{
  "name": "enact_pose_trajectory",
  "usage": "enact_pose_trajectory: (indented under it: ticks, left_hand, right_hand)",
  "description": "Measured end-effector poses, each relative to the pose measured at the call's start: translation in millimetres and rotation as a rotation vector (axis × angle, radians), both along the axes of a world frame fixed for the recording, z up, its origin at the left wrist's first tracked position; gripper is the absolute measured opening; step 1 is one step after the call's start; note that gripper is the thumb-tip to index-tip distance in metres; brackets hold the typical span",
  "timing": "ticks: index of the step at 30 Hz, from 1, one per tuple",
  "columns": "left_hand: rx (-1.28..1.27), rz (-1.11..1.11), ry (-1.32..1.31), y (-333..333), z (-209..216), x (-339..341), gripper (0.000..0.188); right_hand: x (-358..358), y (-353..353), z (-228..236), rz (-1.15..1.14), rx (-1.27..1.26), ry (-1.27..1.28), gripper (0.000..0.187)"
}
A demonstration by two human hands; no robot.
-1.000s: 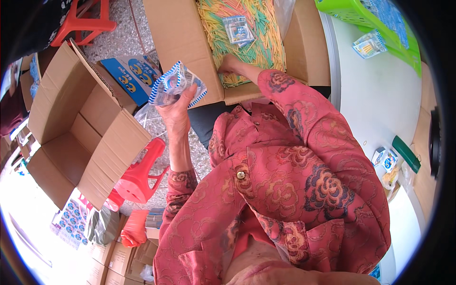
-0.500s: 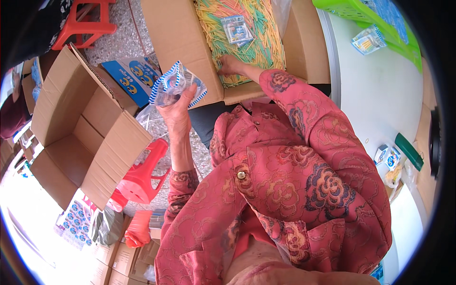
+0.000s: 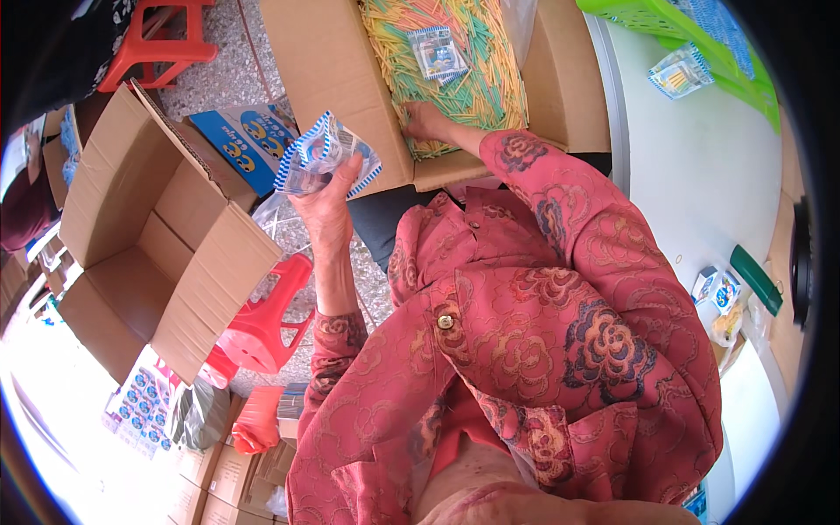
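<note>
My left hand (image 3: 328, 197) grips a clear plastic packet (image 3: 319, 157) with blue-and-white striped edges, held up beside the near left corner of a cardboard box (image 3: 337, 87). That box is filled with thin yellow, green and pink sticks (image 3: 446, 114). Over its near left part, my right hand (image 3: 426, 121) reaches down with the fingers bent into the sticks; the fingertips are hidden, so what they hold cannot be seen. Another striped packet (image 3: 437, 54) lies on top of the sticks, farther in.
An empty-looking open carton (image 3: 131, 289) stands at left, a red stool (image 3: 267, 324) behind it. A blue printed box (image 3: 241, 144) sits between the cartons. On the white table at right lie a packet (image 3: 681, 72), a green basket (image 3: 604, 10) and a dark green object (image 3: 755, 278).
Almost nothing differs. My right hand shifts very slightly among the sticks, while my left hand keeps the packet in the same place.
</note>
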State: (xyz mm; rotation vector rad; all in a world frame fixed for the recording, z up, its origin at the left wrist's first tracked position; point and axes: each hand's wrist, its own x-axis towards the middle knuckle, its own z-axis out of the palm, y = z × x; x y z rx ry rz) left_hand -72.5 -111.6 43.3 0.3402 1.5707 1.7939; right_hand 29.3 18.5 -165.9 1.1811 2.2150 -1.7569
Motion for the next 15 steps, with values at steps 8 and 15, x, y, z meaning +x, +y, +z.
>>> enact_pose_trajectory:
  ticks: [8, 15]
  left_hand:
    - [-0.003, 0.001, 0.011, 1, 4, 3, 0.039]
    - [0.003, 0.003, 0.003, -1, 5, 6, 0.039]
  right_hand:
    - [0, -1, -7, -0.057, -0.114, -0.093, 0.031]
    - [4, 17, 10, -0.007, -0.233, -0.037, 0.024]
